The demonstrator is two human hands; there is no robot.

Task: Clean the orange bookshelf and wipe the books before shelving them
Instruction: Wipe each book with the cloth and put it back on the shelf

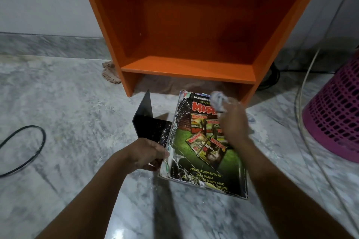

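From my feed I look down on a marble floor (77, 103), with the orange bookshelf (186, 70) standing against the wall ahead. Its lower board is bare, and there is a gap beneath it.

Just in front of the bookshelf lies the stack of magazines (196, 161). It rests on the floor and tilts slightly, its worn, cracked back cover facing up. That cover shows small magazine covers on a green ground.

The left hand (147, 153) grips the stack at its left edge, thumb on the cover and fingers curled underneath. The right hand (233, 122) is blurred. It is closed around a crumpled white cloth (218, 101), which it holds over the top part of the cover near the red title. I cannot tell whether the cloth touches the cover.

A black bookend (147, 122) stands just left of the stack, its upright plate pointing toward the bookshelf. Its speckled base runs under the left hand.

A brown rag (109, 72) lies bunched against the bookshelf's left foot. A purple perforated basket (336, 114) sits on the floor to the right, well apart from the stack. A white cable (303, 91) curves down past the basket. On the far left a black cable (37, 141) loops across the floor.
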